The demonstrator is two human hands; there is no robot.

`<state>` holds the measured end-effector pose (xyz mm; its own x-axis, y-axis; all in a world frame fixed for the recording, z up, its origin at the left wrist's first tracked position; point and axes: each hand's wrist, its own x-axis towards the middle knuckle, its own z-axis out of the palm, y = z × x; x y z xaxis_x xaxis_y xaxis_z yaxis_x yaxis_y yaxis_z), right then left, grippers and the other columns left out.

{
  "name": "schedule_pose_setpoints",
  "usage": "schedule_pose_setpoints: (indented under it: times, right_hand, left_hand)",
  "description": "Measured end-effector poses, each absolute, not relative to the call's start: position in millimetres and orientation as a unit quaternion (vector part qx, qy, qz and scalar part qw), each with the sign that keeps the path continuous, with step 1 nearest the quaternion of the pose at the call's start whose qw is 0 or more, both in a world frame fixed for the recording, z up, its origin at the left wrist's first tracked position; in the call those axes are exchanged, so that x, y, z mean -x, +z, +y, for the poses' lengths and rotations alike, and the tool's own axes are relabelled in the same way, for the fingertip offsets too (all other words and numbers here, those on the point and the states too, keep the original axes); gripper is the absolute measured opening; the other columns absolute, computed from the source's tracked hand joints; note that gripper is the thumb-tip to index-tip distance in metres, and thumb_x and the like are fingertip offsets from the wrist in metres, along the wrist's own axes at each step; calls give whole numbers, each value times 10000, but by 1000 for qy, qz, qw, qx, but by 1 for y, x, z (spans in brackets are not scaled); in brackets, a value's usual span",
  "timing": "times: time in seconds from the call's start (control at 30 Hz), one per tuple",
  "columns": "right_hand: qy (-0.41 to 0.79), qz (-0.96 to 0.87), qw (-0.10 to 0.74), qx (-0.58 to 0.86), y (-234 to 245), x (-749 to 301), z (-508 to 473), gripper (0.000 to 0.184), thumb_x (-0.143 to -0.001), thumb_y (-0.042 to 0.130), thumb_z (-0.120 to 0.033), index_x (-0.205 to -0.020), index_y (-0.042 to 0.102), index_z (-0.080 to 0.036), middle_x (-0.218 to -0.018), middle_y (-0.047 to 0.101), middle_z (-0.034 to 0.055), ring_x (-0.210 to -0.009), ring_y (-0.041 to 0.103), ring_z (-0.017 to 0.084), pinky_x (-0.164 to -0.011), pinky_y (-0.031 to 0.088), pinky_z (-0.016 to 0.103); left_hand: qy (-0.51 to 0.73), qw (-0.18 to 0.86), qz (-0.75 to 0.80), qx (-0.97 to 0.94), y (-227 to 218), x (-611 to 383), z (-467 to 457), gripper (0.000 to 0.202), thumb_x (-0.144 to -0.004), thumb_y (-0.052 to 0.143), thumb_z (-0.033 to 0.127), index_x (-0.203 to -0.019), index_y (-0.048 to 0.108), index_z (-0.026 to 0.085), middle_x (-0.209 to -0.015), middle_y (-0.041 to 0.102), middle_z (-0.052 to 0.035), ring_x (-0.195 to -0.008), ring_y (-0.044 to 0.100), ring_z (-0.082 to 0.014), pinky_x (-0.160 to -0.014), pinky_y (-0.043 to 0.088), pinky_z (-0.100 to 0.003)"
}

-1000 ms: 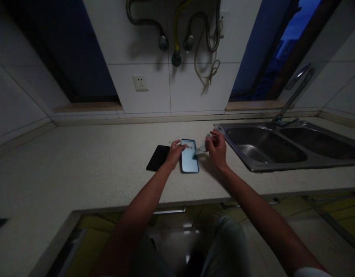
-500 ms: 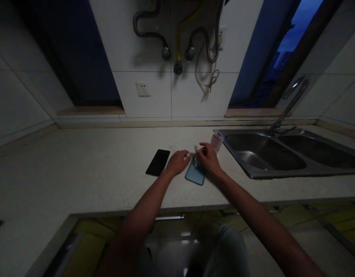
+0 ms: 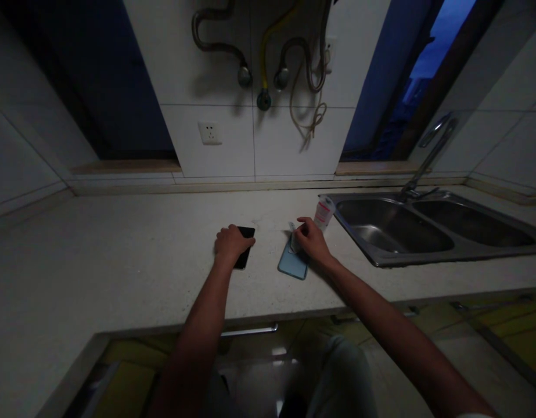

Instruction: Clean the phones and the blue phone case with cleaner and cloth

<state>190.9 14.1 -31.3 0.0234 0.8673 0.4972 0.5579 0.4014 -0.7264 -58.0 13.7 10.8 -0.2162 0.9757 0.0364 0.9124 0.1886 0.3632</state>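
Observation:
My left hand [image 3: 231,242] spans the black smartphone [image 3: 247,233], which lies on the countertop. Its fingers curl past the left edge while the thumb reaches the right edge. My right hand [image 3: 312,239] is closed in a pinch on a small, thin, pale sheet [image 3: 293,241] that looks partly see-through. Beneath that sheet and hand lies a light blue phone or phone case [image 3: 292,265], its upper right part covered. Just behind my right hand is a clear plastic cup [image 3: 324,212] with red print.
The pale countertop [image 3: 132,249] runs along a tiled wall. A double steel sink [image 3: 383,262] with a curved tap [image 3: 437,142] is set in at the right. Pipes with valves [image 3: 264,100], a loose cord [image 3: 313,119] and a socket [image 3: 210,133] are on the wall.
My left hand has moved left from beside the blue phone or case onto the black smartphone and closed around it. My right hand stays pinched on the pale sheet. The view has shifted slightly.

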Motion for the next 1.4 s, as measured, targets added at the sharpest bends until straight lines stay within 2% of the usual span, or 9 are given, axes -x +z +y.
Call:
schedule_pose_setpoints:
  times: [0.13, 0.23, 0.33, 0.43, 0.57, 0.67, 0.9, 1.1, 1.4]
  right_hand:
    - [169, -690, 475, 519, -32, -189, 12, 364, -839, 530, -319, -1171, 533, -170, -793, 638, 27, -702, 595, 180, -681, 456, 324]
    - [176, -695, 471, 514, -32, -188, 11, 384, -831, 536, -318, -1186, 524, -172, -791, 639, 25, -709, 598, 183, -685, 452, 323]
    - [180, -697, 469, 511, -31, -188, 11, 385, -832, 543, -327, -1185, 522, -176, -779, 631, 22, -703, 593, 186, -671, 444, 316]
    - [183, -694, 472, 511, -31, -187, 11, 380, -838, 538, -326, -1190, 521, -183, -780, 629, 22, -696, 587, 185, -663, 442, 310]
    - [178, -693, 483, 505, -33, -183, 9, 376, -851, 536, -328, -1197, 522, -183, -793, 636, 25, -700, 590, 185, -671, 442, 308]
    - [190, -712, 471, 484, -37, -178, 7, 363, -873, 530, -337, -1200, 523, -181, -790, 635, 24, -697, 588, 183, -668, 438, 307]
    - [199, -724, 483, 451, -35, -173, 5, 334, -913, 503, -339, -1199, 539, -172, -833, 633, 32, -714, 590, 175, -655, 452, 300]
    - [180, -715, 539, 408, -30, -168, 2, 245, -910, 552, -352, -1064, 628, -176, -844, 668, 47, -736, 611, 177, -685, 483, 305]
    - [123, -653, 618, 421, -17, -169, 16, 242, -889, 592, -369, -984, 701, -175, -896, 703, 73, -786, 627, 193, -720, 502, 333]
  left_hand:
    - [288, 184, 738, -582, 11, 57, 16, 647, -560, 834, 449, -1081, 607, 140, -1146, 632, -271, -1073, 612, -420, -856, 482, -469]
    - [415, 393, 636, -518, 12, 54, 15, 581, -500, 904, 393, -951, 611, 175, -910, 695, -154, -827, 663, -298, -691, 508, -370]
    - [418, 612, 507, -440, 11, 47, 15, 460, -566, 894, 432, -807, 607, 166, -667, 645, -61, -537, 575, -171, -497, 444, -275]
    - [423, 698, 470, -337, 10, 41, 18, 313, -710, 819, 379, -752, 615, 145, -575, 609, -35, -444, 530, -134, -437, 419, -247]
    - [442, 758, 427, -216, 12, 40, 21, 162, -875, 648, 274, -908, 661, 116, -713, 707, -72, -542, 641, -161, -554, 533, -276]
    - [474, 782, 361, -184, 12, 43, 19, 213, -917, 534, 232, -1000, 656, 79, -838, 738, -128, -712, 715, -203, -708, 577, -324]
    - [422, 840, 290, -180, 4, 41, 16, 405, -913, 499, 431, -1040, 636, 72, -997, 717, -239, -954, 710, -357, -896, 513, -573]
    - [397, 858, 257, -201, -4, 35, 15, 469, -923, 487, 502, -1029, 645, 74, -1003, 715, -233, -955, 710, -348, -935, 495, -551]
    - [401, 861, 243, -199, -5, 28, 18, 503, -937, 444, 534, -1019, 653, 84, -984, 718, -225, -944, 706, -339, -909, 502, -538]
